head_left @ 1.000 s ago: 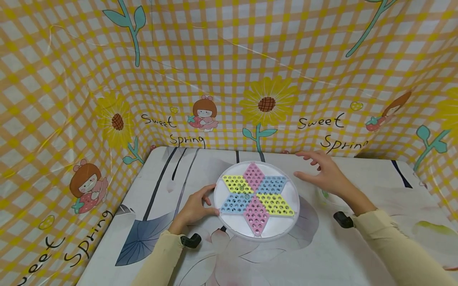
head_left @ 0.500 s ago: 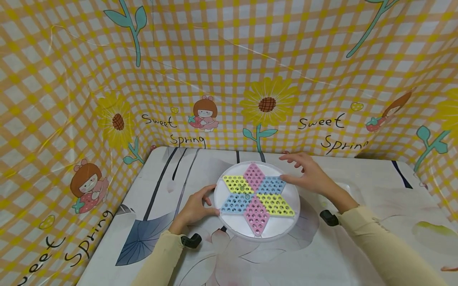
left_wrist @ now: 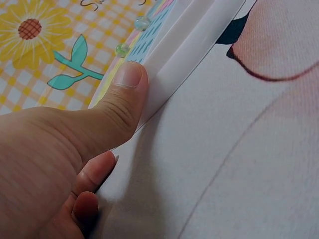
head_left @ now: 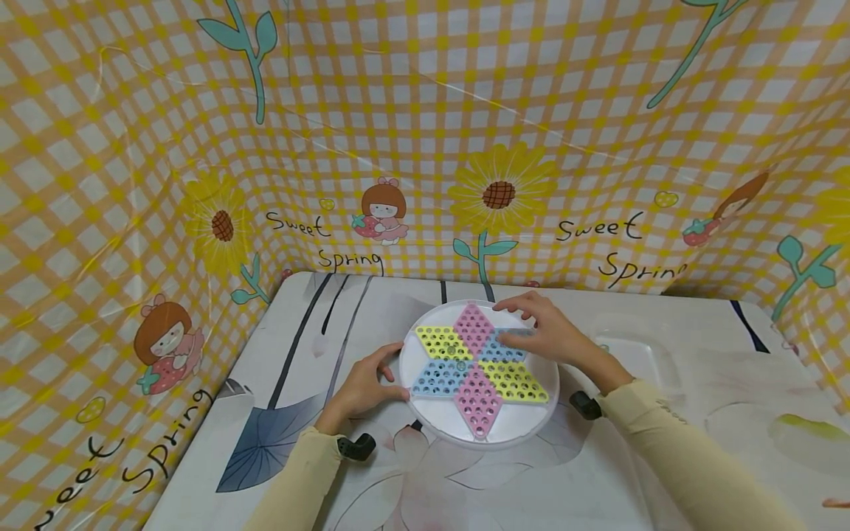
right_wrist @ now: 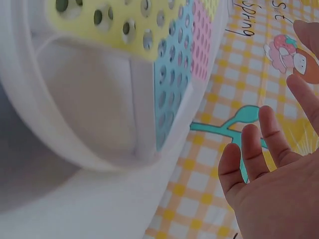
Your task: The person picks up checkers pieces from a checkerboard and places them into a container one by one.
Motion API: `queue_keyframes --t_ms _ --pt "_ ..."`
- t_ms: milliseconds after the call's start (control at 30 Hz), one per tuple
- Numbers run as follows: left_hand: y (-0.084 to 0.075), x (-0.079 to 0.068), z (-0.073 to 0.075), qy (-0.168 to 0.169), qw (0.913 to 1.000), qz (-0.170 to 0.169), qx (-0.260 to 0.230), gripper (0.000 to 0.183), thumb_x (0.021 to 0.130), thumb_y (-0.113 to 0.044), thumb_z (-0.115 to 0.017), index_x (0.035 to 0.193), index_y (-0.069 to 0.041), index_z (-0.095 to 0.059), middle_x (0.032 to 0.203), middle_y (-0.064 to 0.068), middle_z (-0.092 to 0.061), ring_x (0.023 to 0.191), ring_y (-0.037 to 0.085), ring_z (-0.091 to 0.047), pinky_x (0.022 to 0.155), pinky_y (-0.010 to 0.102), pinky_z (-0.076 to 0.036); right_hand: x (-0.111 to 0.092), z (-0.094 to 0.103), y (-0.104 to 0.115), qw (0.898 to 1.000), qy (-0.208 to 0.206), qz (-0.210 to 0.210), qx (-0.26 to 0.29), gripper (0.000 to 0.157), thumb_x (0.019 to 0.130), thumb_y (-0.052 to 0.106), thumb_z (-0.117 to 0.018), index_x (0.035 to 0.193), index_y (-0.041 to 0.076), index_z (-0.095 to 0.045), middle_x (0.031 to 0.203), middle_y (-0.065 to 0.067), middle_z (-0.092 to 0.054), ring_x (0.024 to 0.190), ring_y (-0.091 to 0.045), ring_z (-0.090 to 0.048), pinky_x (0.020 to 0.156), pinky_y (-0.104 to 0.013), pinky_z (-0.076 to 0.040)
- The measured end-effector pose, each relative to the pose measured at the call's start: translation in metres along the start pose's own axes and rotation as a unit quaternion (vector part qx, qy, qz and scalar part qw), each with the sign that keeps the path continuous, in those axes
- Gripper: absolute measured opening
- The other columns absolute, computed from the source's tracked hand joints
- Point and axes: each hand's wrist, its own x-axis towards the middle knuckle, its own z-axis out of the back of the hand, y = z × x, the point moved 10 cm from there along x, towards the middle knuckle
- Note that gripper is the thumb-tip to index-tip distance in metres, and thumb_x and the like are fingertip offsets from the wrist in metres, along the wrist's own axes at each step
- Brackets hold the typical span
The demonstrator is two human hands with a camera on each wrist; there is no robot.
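A round white Chinese checkers board [head_left: 425, 413], with a pink, yellow and blue star full of holes, lies on the table. Two glass marbles sit near its centre: a greenish one [left_wrist: 121, 50] and a pale clear one [left_wrist: 142, 23]. My left hand [head_left: 361, 383] holds the board's left rim, its thumb [left_wrist: 129, 77] on the edge and index finger farther back. Over the blue point at the right hovers my right hand [head_left: 547, 332], thumb and fingers apart. Nothing shows between them, and part of the blue point is hidden beneath.
A clear plastic tray [head_left: 654, 361] stands right of the board, partly behind the right forearm, with something greenish at its left end. Behind the table [head_left: 717, 361] hangs a yellow checked cloth [head_left: 425, 110] with sunflowers.
My right hand has moved left from beside the board to above its blue point, uncovering more of the clear tray. The left hand stays on the rim, and both marbles keep their places.
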Motion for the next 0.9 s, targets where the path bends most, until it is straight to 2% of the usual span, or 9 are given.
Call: queue_keyframes --t_ms 133,267,467,900 --pt "-0.001 0.000 0.000 0.002 1.0000 -0.001 0.002 0.092 0.074 -0.023 -0.094 0.153 -0.019 -0.048 0.089 0.002 -0.061 0.067 0.015 -0.043 0.061 0.027 -0.035 0.005 -0.013 -0.002 1.000 0.019 -0.004 0.008 0.053 0.088 0.033 -0.082 0.135 0.015 -0.065 0.131 -0.020 -0.054 0.114 -0.043 -0.050 0.087 -0.057 -0.047" --pt "-0.002 -0.001 0.001 0.002 1.0000 -0.004 -0.001 0.092 0.074 -0.022 -0.094 0.153 -0.018 -0.048 0.089 0.002 -0.061 0.067 0.016 -0.042 0.061 0.027 -0.035 0.009 -0.032 -0.002 0.998 0.064 -0.010 0.020 0.055 0.088 0.034 -0.082 0.135 0.013 -0.065 0.133 -0.020 -0.052 0.118 -0.043 -0.046 0.092 -0.062 -0.045" --pt "-0.001 0.000 0.000 0.005 1.0000 0.002 -0.003 0.092 0.074 -0.022 -0.094 0.153 -0.019 -0.048 0.090 0.002 -0.060 0.068 0.016 -0.043 0.061 0.027 -0.036 0.014 -0.057 -0.001 0.992 0.124 -0.010 0.026 0.051 0.086 0.037 -0.084 0.131 0.019 -0.068 0.133 -0.016 -0.053 0.123 -0.041 -0.040 0.097 -0.065 -0.038" --pt "0.001 0.001 -0.001 0.001 1.0000 -0.002 0.006 0.093 0.073 -0.023 -0.095 0.153 -0.020 -0.048 0.088 -0.001 -0.061 0.067 0.015 -0.042 0.061 0.027 -0.034 0.019 -0.087 0.002 0.988 0.150 -0.007 0.022 0.037 0.082 0.037 -0.087 0.117 0.027 -0.076 0.129 -0.010 -0.048 0.118 -0.033 -0.036 0.097 -0.059 -0.036"
